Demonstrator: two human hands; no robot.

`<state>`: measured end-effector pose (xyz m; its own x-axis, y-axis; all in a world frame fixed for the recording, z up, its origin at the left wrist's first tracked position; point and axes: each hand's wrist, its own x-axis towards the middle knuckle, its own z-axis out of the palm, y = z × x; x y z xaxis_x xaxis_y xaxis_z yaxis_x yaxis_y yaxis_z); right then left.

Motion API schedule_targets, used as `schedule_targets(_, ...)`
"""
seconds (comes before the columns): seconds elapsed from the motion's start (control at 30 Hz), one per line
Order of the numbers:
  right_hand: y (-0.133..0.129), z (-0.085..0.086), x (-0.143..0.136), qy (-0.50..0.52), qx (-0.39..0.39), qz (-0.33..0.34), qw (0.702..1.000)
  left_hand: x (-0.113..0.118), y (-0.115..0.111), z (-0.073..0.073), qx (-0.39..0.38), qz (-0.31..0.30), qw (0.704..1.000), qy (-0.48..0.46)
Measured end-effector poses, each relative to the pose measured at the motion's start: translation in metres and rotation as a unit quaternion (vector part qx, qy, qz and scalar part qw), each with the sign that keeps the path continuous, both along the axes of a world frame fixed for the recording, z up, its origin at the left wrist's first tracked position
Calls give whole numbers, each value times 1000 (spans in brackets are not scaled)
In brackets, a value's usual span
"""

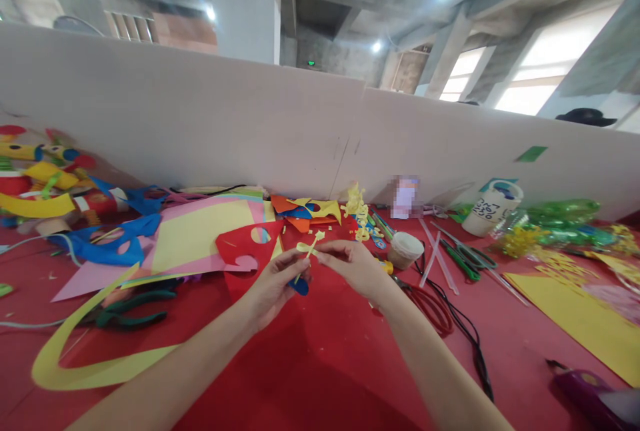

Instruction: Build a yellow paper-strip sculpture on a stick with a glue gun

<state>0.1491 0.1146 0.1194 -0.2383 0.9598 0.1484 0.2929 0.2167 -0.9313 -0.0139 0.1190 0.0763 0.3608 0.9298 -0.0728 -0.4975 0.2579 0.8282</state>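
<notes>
Over the middle of the red table my two hands meet around a small pale yellow paper piece [306, 248], with a curled loop and a star-like tip on a thin stem. My left hand [280, 281] pinches it from the left, between thumb and fingers. From the right, the closed fingertips of my right hand [353, 265] touch its loop. Beneath the left fingers shows a blue rounded piece [300, 287]; whether it is attached or held cannot be made out. Just behind my left hand lies red sheet material with cut-out holes [233, 239].
Left are dark green-handled pliers [135, 311], a yellow strip [65, 337] and blue cut-outs [113, 247]. Right are a small tub [405, 251], red-handled scissors [430, 307], a black cable [477, 344], a purple glue gun [585, 387] and a yellow sheet [575, 321]. A white partition [225, 117] stands behind.
</notes>
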Motion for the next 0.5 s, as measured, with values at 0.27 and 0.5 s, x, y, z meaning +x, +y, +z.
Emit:
schedule_targets(0.27, 2, -9, -3, 36, -7, -2, 999, 2, 0, 0, 3, 4, 1000, 17)
schedule_targets(0.5, 7, -23, -8, 62, -15, -37, 997, 2, 0, -3, -20, 17, 999, 18)
